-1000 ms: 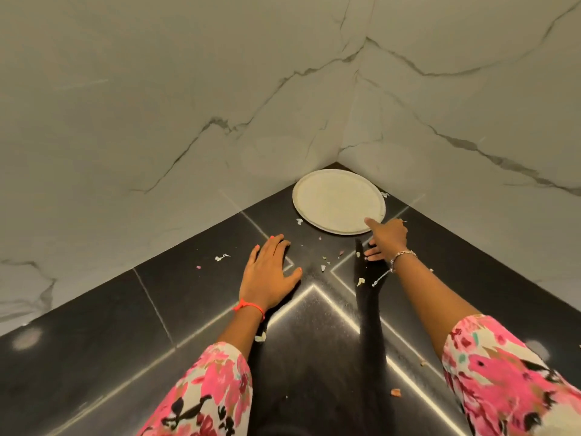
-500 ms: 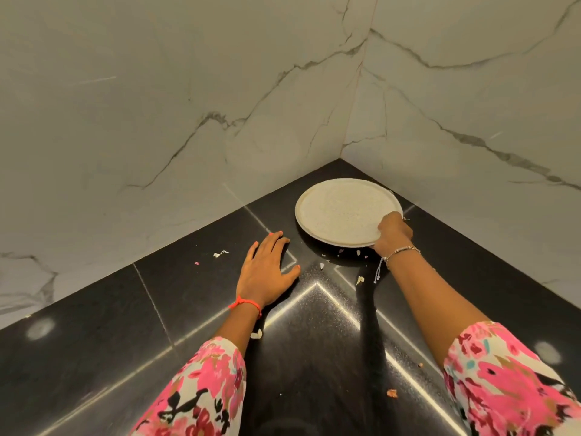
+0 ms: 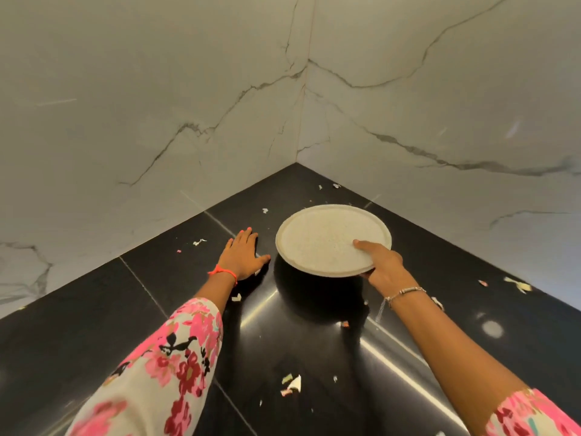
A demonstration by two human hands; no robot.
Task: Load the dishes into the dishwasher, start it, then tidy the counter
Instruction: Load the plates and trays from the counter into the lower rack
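step: plate (image 3: 327, 237) pickup | right fingers (image 3: 364, 245) pinching near rim | left fingers (image 3: 243, 236) spread on surface (image 3: 157, 294) | next: carry level to dishwasher

Glossy black stone counter (image 3: 94, 309) running into a corner, little scraps all over it. Left hand (image 3: 242, 256) lies flat on it, with a white bit (image 3: 236, 298) just beside that wrist and a few crumbs (image 3: 199, 242) off to its left. Bigger scraps (image 3: 518, 284) sit well right of the right hand (image 3: 382, 265), and another clump (image 3: 292, 385) lies between the forearms.
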